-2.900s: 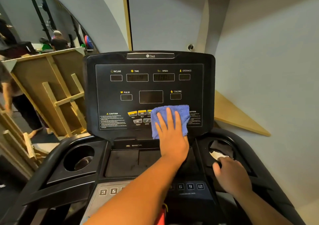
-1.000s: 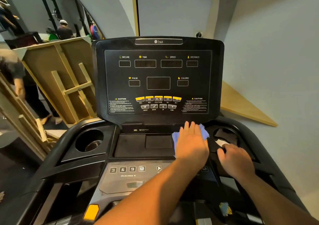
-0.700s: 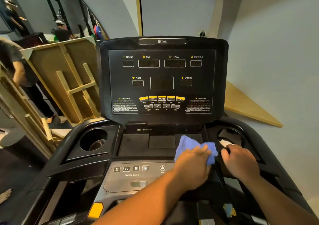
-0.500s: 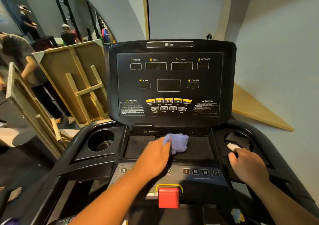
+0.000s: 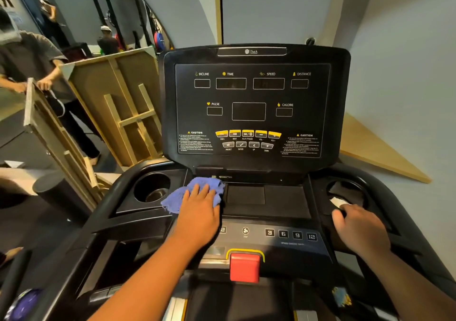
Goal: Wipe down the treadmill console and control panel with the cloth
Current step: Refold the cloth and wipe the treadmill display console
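left hand (image 5: 199, 206), fingers flat, has swept the blue cloth (image 5: 176, 198) to the console tray (image 5: 269, 197) left edge, likely finishing it; right hand (image 5: 357, 224) rests, grip unclear

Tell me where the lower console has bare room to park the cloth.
Free: the flat black tray, middle and right, bordered by the blue terry cloth under the left hand and the right cup holder. Crowded: the tray's left end, the right cup holder with a white scrap by the right hand, and the numbered button strip above the red stop key.
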Motion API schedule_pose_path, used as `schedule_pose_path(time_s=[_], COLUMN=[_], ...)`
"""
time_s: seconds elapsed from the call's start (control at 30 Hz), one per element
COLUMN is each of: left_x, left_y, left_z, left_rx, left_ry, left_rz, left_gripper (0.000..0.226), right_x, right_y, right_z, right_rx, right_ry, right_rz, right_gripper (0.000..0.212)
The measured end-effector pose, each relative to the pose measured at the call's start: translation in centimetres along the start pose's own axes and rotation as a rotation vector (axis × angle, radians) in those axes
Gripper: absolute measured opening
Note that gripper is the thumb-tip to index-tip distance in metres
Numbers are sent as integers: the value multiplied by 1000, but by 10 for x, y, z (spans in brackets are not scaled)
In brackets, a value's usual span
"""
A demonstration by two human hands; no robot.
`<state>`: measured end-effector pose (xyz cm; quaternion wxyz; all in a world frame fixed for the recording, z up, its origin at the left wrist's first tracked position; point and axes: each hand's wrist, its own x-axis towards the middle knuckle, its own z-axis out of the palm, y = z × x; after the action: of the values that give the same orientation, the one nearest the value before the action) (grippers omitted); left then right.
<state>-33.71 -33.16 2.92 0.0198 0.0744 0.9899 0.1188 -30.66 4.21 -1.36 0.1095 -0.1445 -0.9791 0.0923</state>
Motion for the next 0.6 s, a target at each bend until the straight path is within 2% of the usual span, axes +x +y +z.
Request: schedule_pose_path(time_s=[0.1,0.2,0.27,0.37,0.43,0.47,0.53,0.6], left_x=[-17,-41,-56,-69,-81,-89,-100,-106], left_y=[17,28,27,18,9,7,9,14], left_z=[7,1,-20,-55,-69,-71,-63,-39], left_rx=[-83,-268,-530,-721,-756,-765,-713,-559], left_ry=[-1,62,192,413,531,573,598,549], left_rz=[25,70,-32,-334,-499,-519,-486,-365], left_gripper=[60,57,43,37,41,42,34,20], right_x=[-2,0,3,2,1,1,0,-2], right_y=[1,-3,-7,-7,-5,-5,-6,-6], right_z=[-3,-10,-15,-18,-19,-20,-21,-23], right_rx=[-1,81,46,13,26,34,43,36], right_ry=[23,-47,-149,-178,-173,-172,-168,-161], right_rz=[-65,25,95,90,71,65,53,40], right_gripper=[26,30,34,40,42,42,41,41])
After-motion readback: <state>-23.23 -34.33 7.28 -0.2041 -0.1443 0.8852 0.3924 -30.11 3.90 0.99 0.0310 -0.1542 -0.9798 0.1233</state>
